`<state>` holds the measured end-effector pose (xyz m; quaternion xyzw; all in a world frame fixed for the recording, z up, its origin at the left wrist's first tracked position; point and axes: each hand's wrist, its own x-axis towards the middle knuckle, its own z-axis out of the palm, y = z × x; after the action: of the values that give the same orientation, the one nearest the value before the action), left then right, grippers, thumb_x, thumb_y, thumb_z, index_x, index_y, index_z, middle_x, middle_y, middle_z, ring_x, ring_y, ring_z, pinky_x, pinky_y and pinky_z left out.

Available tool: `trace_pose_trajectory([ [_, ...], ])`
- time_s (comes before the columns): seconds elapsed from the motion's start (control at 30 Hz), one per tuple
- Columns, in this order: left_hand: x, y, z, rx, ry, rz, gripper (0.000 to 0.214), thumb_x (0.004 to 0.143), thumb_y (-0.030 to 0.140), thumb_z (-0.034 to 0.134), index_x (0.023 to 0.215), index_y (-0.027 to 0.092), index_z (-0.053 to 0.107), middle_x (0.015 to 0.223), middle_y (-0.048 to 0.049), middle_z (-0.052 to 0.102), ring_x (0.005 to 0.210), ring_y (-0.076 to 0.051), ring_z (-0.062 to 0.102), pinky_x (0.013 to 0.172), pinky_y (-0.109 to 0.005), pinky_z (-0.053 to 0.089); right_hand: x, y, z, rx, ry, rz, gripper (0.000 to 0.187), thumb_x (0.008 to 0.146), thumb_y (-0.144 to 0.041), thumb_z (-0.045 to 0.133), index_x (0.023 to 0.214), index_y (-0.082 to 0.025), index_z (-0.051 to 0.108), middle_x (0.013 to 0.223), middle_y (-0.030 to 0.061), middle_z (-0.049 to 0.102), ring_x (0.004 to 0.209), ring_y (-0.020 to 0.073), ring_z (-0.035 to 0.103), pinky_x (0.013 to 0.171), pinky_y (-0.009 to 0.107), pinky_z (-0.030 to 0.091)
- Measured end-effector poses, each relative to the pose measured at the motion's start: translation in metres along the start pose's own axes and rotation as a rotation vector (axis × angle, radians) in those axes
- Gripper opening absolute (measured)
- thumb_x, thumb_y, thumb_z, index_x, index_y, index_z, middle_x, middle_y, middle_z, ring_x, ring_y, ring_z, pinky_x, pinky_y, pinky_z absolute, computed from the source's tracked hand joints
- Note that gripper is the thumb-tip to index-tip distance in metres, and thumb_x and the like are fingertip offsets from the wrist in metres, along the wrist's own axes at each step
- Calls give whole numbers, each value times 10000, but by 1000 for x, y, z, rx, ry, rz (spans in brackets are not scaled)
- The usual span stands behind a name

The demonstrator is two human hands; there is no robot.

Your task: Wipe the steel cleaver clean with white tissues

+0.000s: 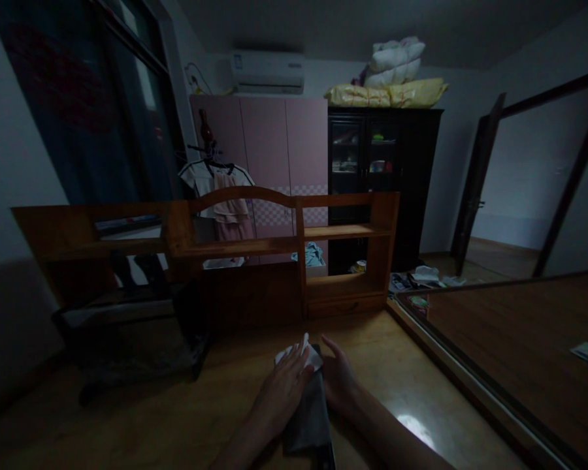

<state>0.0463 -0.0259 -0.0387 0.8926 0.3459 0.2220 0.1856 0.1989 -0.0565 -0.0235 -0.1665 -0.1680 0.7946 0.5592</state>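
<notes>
A dark flat object [311,411] lies on the wooden desk top [176,405] near the front edge, with a white cloth or tissue [310,352] at its far end. My left hand [284,388] rests flat on the white cloth and the dark object, fingers spread. My right hand [338,378] sits against the object's right side, fingers pointing away from me. Whether either hand grips anything is hard to tell in the dim light.
A wooden shelf unit [343,232] stands at the desk's back. A dark bag or chair [142,307] is at the left. A wooden bed frame edge [470,378] runs along the right. Behind are a pink wardrobe [274,143], a black cabinet [382,163] and an open door [475,189].
</notes>
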Motion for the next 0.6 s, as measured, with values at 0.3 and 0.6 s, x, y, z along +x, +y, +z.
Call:
trace_pose_trajectory([
  [0.3, -4, 24, -16, -122, -120, 120, 462, 1010, 472, 259, 1419, 328, 417, 1484, 44, 380, 1401, -157, 314, 1182, -370, 251, 7, -2, -13, -62, 123, -3, 389, 838, -468, 554, 709, -116, 658, 650, 91, 692, 795, 257, 689, 834, 387, 500],
  [0.6, 1, -3, -8, -27, 60, -100, 514, 1014, 468, 202, 1407, 259, 459, 1481, 4, 391, 1387, -170, 345, 1172, -380, 257, 4, 2, -6, -9, -73, 8, 467, 847, -543, 524, 837, -99, 669, 780, 128, 716, 866, 277, 675, 849, 407, 479],
])
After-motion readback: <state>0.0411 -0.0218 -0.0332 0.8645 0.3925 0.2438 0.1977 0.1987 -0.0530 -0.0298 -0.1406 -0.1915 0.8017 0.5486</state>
